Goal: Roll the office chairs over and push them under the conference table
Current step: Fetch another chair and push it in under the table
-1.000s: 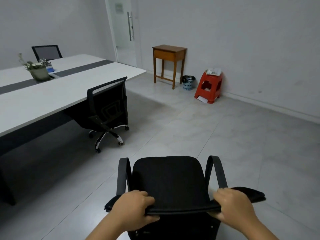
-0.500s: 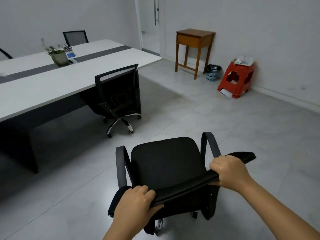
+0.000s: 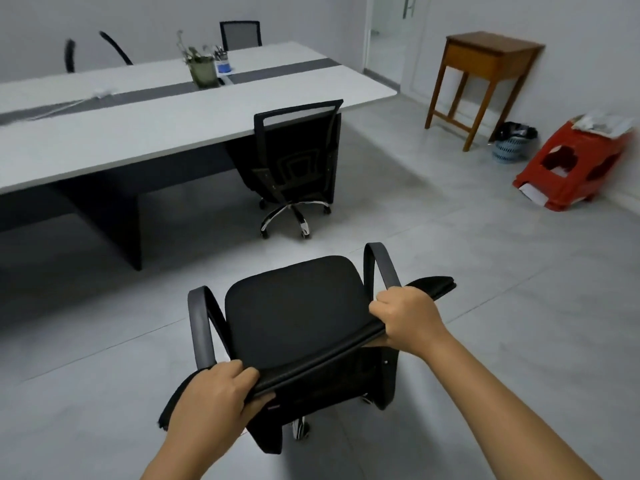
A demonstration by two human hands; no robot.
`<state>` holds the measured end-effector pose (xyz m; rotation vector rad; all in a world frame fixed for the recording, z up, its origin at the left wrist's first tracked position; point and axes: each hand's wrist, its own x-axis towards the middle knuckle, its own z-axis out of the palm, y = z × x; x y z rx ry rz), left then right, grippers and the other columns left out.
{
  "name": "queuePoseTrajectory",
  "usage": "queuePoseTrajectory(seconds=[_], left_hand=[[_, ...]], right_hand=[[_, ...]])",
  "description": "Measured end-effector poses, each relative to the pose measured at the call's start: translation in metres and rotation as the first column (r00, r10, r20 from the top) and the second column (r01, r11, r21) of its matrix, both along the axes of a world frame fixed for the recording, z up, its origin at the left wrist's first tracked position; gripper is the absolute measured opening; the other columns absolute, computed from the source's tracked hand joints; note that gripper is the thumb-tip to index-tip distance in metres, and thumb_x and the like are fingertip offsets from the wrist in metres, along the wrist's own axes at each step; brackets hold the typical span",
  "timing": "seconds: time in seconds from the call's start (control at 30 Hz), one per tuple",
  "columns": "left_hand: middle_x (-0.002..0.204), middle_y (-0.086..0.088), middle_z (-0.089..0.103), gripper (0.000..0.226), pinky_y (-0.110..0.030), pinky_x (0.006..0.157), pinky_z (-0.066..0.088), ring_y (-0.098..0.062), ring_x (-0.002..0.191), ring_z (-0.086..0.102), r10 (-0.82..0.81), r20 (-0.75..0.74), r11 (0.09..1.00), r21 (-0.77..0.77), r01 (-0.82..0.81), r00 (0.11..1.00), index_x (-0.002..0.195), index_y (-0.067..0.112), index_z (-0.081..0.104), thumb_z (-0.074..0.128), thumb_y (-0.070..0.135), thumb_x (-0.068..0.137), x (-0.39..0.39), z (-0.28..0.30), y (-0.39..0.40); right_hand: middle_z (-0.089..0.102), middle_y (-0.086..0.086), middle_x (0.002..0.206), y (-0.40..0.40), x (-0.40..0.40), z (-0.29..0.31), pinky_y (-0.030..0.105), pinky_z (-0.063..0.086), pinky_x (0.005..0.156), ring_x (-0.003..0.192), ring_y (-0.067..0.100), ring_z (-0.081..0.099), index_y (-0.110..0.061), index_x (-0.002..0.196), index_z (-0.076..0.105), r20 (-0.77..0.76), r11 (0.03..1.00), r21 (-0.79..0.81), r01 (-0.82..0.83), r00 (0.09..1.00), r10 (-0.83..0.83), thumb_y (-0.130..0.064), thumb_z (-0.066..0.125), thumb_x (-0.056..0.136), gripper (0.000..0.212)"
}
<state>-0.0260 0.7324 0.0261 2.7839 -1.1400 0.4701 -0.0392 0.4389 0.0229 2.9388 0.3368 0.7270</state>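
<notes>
The white conference table (image 3: 156,133) fills your upper left, one black mesh chair (image 3: 298,157) tucked at its near edge. Your armchair (image 3: 294,317) stands on open tile, apart from the table. Your left hand (image 3: 211,396) and right hand (image 3: 405,317) each clench its backrest's top edge.

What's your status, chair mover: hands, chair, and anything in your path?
Left hand and right hand both clamped on the backrest top of the armchair. Armchair on open floor, short of the conference table. Second chair already tucked in ahead; path clear.
</notes>
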Motion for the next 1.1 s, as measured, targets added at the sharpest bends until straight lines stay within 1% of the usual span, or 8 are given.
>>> queuePoseTrajectory(seconds=[0.13, 0.2, 0.27, 0.37, 0.43, 0.63, 0.87, 1.1], left_hand=[[0.043, 0.007, 0.046, 0.075, -0.015, 0.040, 0.020, -0.012, 0.035, 0.046, 0.103, 0.026, 0.995, -0.018, -0.102, 0.994, 0.047, 0.021, 0.055, 0.005, 0.058, 0.090, 0.023, 0.004, 0.022], [0.041, 0.007, 0.045, 0.076, -0.011, 0.042, 0.010, -0.013, 0.035, 0.046, 0.165, 0.043, 0.986, -0.032, -0.164, 0.985, 0.045, 0.019, 0.051, 0.006, 0.061, 0.088, 0.042, 0.013, 0.034], [0.041, 0.006, 0.045, 0.075, -0.008, 0.046, 0.003, -0.013, 0.035, 0.046, 0.203, 0.075, 0.979, -0.034, -0.201, 0.976, 0.044, 0.019, 0.050, 0.007, 0.063, 0.088, 0.064, 0.021, 0.047], [0.041, 0.005, 0.047, 0.074, -0.018, 0.035, 0.022, -0.014, 0.036, 0.046, 0.222, 0.147, 0.975, -0.016, -0.222, 0.964, 0.045, 0.017, 0.051, 0.012, 0.060, 0.090, 0.090, 0.019, 0.066], [0.041, 0.004, 0.047, 0.071, -0.022, 0.036, 0.031, -0.014, 0.036, 0.046, 0.220, 0.212, 0.975, -0.019, -0.221, 0.952, 0.045, 0.016, 0.051, 0.016, 0.058, 0.091, 0.107, 0.015, 0.079], [0.042, 0.006, 0.047, 0.070, -0.019, 0.036, 0.030, -0.012, 0.036, 0.046, 0.216, 0.274, 0.976, -0.035, -0.215, 0.937, 0.046, 0.018, 0.052, 0.016, 0.060, 0.090, 0.176, 0.017, 0.129], [0.044, 0.001, 0.049, 0.066, -0.026, 0.053, 0.024, -0.016, 0.039, 0.047, 0.234, 0.289, 0.971, -0.119, -0.207, 0.928, 0.050, 0.014, 0.054, 0.024, 0.059, 0.089, 0.267, 0.008, 0.196], [0.051, 0.001, 0.054, 0.068, -0.028, 0.055, 0.024, -0.018, 0.050, 0.049, 0.350, 0.154, 0.925, -0.212, -0.315, 0.924, 0.058, 0.014, 0.059, 0.021, 0.062, 0.088, 0.357, -0.007, 0.248]], right_hand=[[0.041, -0.004, 0.039, 0.024, 0.042, -0.005, 0.015, 0.022, 0.039, 0.034, 0.015, 0.038, -0.017, 0.041, 0.043, -0.005, 0.999, 0.003, -0.054, 0.999, 0.054, -0.042, 0.084, 0.029, 0.049], [0.042, -0.004, 0.039, 0.039, 0.066, 0.002, 0.015, 0.023, 0.038, 0.034, 0.013, 0.039, -0.017, 0.041, 0.043, 0.030, 0.993, 0.021, -0.118, 0.993, 0.117, -0.064, 0.062, 0.051, 0.052], [0.042, -0.004, 0.038, 0.054, 0.091, 0.009, 0.014, 0.022, 0.038, 0.033, 0.013, 0.040, -0.016, 0.040, 0.042, 0.074, 0.985, 0.063, -0.162, 0.985, 0.157, -0.074, 0.038, 0.059, 0.061], [0.042, -0.003, 0.038, 0.074, 0.125, 0.008, 0.015, 0.023, 0.037, 0.033, 0.014, 0.040, -0.015, 0.041, 0.042, 0.105, 0.968, 0.110, -0.224, 0.971, 0.213, -0.079, 0.029, 0.065, 0.070], [0.041, -0.003, 0.038, 0.087, 0.144, 0.006, 0.016, 0.024, 0.038, 0.034, 0.014, 0.039, -0.014, 0.042, 0.041, 0.125, 0.957, 0.133, -0.257, 0.963, 0.241, -0.077, 0.023, 0.074, 0.073], [0.039, -0.002, 0.037, 0.134, 0.206, 0.004, 0.016, 0.016, 0.044, 0.033, 0.014, 0.035, -0.014, 0.043, 0.038, 0.175, 0.943, 0.155, -0.296, 0.947, 0.268, -0.075, 0.024, 0.077, 0.071], [0.039, 0.001, 0.038, 0.201, 0.284, 0.003, 0.018, 0.020, 0.042, 0.033, 0.017, 0.037, -0.012, 0.043, 0.039, 0.186, 0.960, 0.123, -0.250, 0.956, 0.225, -0.072, 0.031, 0.078, 0.070], [0.039, 0.000, 0.037, 0.259, 0.370, -0.002, 0.019, 0.022, 0.037, 0.033, 0.016, 0.037, -0.012, 0.042, 0.041, 0.199, 0.977, 0.090, -0.192, 0.965, 0.172, -0.070, 0.032, 0.080, 0.070]])
